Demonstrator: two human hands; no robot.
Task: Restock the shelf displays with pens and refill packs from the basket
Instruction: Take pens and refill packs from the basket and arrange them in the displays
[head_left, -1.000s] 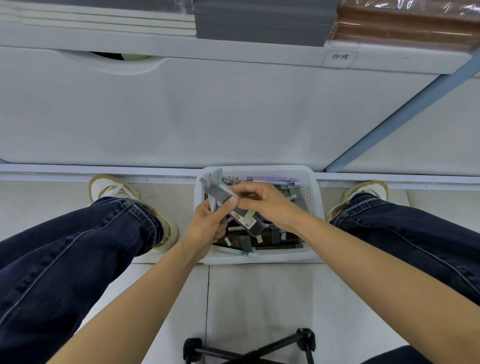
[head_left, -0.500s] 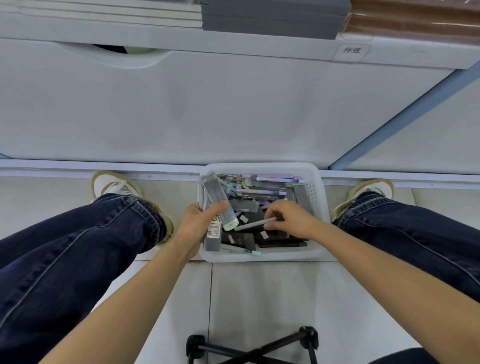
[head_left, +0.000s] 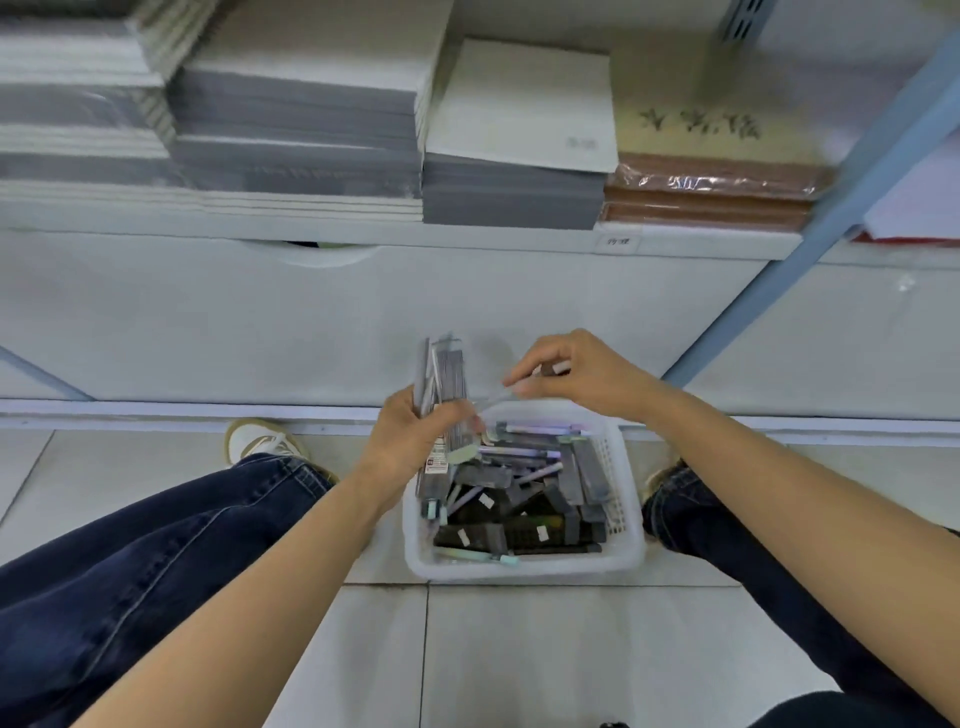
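A white plastic basket (head_left: 524, 567) sits on the floor between my feet, full of pens and grey and black refill packs (head_left: 522, 499). My left hand (head_left: 410, 441) grips a bundle of grey refill packs (head_left: 447, 384), held upright above the basket's left side. My right hand (head_left: 576, 374) is raised above the basket's far edge and pinches a thin pale pen (head_left: 504, 397), whose tip points down-left towards the bundle.
A white shelf (head_left: 363, 236) ahead carries stacks of grey and white notebooks (head_left: 301, 130) and brown wrapped pads (head_left: 711, 182). A blue upright post (head_left: 831, 208) slants at the right. My legs in dark jeans flank the basket on a tiled floor.
My right hand has lifted a pen out of the basket and up towards the bundle. My left hand has raised the packs. The view has tilted up, showing the shelf top.
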